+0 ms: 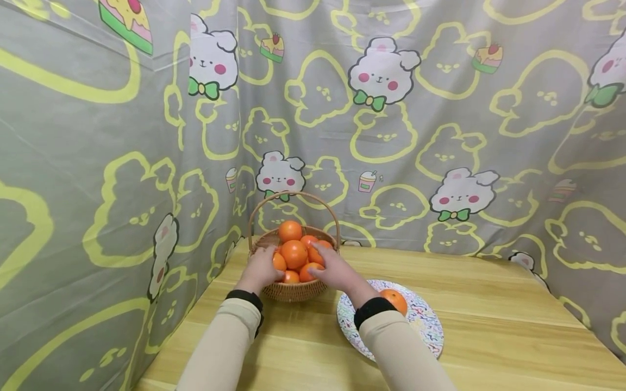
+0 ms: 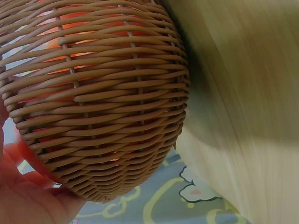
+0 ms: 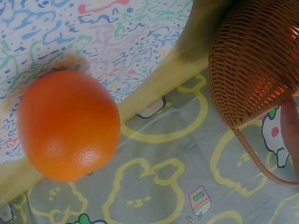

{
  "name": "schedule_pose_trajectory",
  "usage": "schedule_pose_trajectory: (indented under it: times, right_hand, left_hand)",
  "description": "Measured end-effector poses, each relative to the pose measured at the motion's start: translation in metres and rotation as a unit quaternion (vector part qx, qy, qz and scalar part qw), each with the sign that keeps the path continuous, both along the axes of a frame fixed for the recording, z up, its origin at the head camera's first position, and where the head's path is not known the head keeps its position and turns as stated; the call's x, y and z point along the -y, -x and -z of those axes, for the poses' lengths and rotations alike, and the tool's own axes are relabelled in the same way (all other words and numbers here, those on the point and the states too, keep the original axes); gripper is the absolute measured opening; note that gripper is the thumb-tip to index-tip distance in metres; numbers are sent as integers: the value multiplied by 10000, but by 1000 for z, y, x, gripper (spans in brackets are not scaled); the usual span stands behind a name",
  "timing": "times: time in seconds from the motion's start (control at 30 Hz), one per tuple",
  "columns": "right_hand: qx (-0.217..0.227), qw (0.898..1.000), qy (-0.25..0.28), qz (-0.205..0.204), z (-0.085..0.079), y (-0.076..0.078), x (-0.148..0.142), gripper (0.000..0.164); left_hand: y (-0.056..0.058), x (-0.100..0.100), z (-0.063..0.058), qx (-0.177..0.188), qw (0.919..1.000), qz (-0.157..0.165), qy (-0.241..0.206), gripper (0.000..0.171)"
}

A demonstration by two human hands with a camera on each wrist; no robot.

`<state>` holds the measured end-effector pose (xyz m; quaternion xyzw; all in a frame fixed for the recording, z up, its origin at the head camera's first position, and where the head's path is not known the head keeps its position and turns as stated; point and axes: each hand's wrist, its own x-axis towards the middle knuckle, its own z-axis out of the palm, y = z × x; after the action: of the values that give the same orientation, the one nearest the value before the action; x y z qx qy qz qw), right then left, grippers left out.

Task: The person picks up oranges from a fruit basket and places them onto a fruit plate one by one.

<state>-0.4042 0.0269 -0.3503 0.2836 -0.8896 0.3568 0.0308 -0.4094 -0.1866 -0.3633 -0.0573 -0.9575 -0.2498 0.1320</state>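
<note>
A brown wicker basket with a tall arched handle stands near the back of the table, heaped with several oranges. From the left, my left hand reaches over the rim, thumb and fingers around an orange at that side. Opposite it, my right hand curves its fingers and thumb about an orange at the right of the heap. The left wrist view shows the basket wall close up, with part of the left hand by the rim.
A round plate with a multicoloured squiggle pattern lies right of the basket, partly under my right forearm. One orange sits on it. Patterned grey cloth hangs behind and to the left of the wooden table.
</note>
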Motion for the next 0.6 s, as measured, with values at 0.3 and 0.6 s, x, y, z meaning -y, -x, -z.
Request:
schedule_pose_trajectory:
  times: [0.3, 0.6]
  right_hand:
    - [-98, 9999, -18, -26, 0, -1, 0, 68]
    - [-132, 9999, 0, -61, -1, -3, 0, 70]
  left_hand:
    - [-6, -3, -7, 2, 9989, 1, -458, 65]
    - [-12, -12, -18, -219, 9945, 325, -971, 63]
